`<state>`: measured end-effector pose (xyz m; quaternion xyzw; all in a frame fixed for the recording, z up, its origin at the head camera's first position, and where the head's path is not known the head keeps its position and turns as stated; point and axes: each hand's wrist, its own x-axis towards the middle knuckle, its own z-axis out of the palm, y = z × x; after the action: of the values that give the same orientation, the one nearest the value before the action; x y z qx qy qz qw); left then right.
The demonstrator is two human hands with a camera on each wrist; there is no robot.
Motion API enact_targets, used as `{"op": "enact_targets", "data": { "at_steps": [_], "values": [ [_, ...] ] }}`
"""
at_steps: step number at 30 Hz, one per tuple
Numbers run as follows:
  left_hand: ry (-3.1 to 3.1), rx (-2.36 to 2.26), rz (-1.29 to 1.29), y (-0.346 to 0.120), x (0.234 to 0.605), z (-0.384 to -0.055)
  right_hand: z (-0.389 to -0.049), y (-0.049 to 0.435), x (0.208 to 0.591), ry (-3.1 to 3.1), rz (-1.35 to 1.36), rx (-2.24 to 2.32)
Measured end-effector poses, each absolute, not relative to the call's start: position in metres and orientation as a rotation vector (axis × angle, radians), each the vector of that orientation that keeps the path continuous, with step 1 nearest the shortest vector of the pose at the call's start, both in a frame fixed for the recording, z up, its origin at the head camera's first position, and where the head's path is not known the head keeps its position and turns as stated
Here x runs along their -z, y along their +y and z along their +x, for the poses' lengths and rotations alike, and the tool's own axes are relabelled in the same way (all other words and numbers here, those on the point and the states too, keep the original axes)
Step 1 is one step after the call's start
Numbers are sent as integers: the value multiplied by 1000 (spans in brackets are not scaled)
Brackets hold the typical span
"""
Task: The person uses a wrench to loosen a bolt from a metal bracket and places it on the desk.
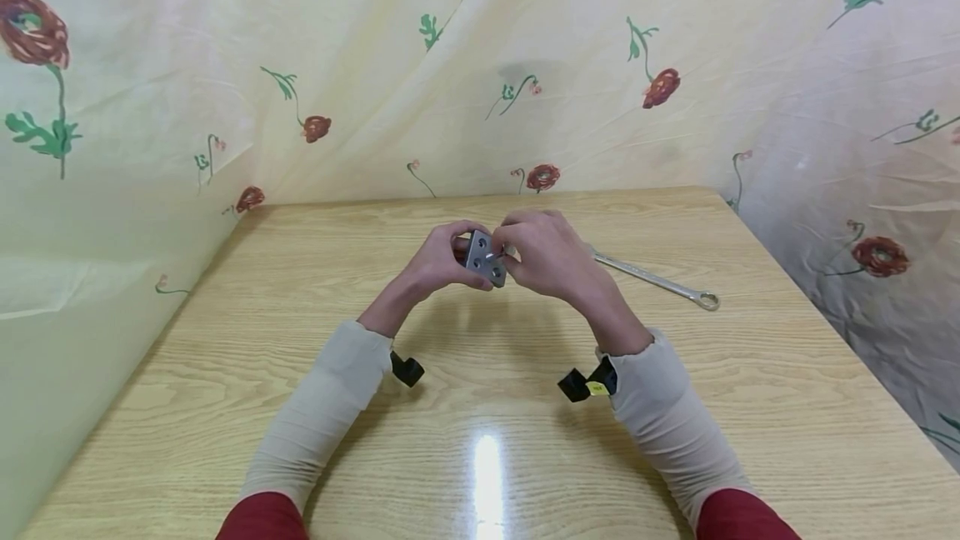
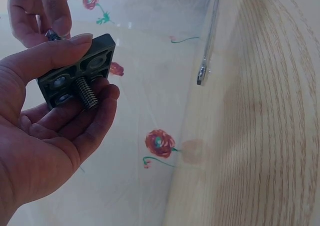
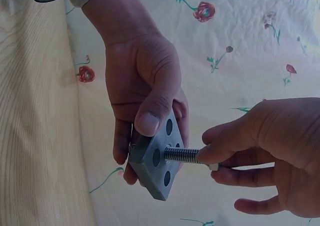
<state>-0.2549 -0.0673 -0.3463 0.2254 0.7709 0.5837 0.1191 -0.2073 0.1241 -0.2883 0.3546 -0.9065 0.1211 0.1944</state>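
My left hand [image 1: 437, 262] holds a grey square plate with several holes [image 3: 150, 170] by its edges, thumb on one side and fingers on the other. A threaded bolt [image 3: 183, 155] runs through the plate's middle hole. Its far end, a bolt shank [image 2: 87, 93], sticks out of the plate's recessed underside in the left wrist view. My right hand [image 1: 551, 261] pinches the bolt at its head end between thumb and fingers. Both hands are raised over the table, and the plate stands tilted between them.
A combination wrench [image 1: 654, 278] lies on the wooden table [image 1: 480, 382] to the right of the hands, its ring end pointing right and its other end behind the right hand. A flower-printed cloth [image 1: 375, 48] hangs behind the table and along its sides.
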Motion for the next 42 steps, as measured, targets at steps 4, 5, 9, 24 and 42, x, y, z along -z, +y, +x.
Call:
{"op": "enact_targets", "data": {
  "at_steps": [4, 5, 9, 24, 42],
  "values": [
    [2249, -1710, 652, -68, 346, -255, -208, 123, 289, -2522, 1036, -363],
    [2247, -1712, 650, -68, 346, -255, -208, 123, 289, -2517, 1046, -366],
    [2242, -1717, 645, -68, 345, -256, -208, 123, 289, -2494, 1080, -382],
    [2280, -1685, 647, -69, 343, -254, -210, 124, 286, -2825, 757, -375],
    [2237, -1742, 676, -69, 343, -253, -210, 124, 290, -2598, 934, -369]
  ]
}}
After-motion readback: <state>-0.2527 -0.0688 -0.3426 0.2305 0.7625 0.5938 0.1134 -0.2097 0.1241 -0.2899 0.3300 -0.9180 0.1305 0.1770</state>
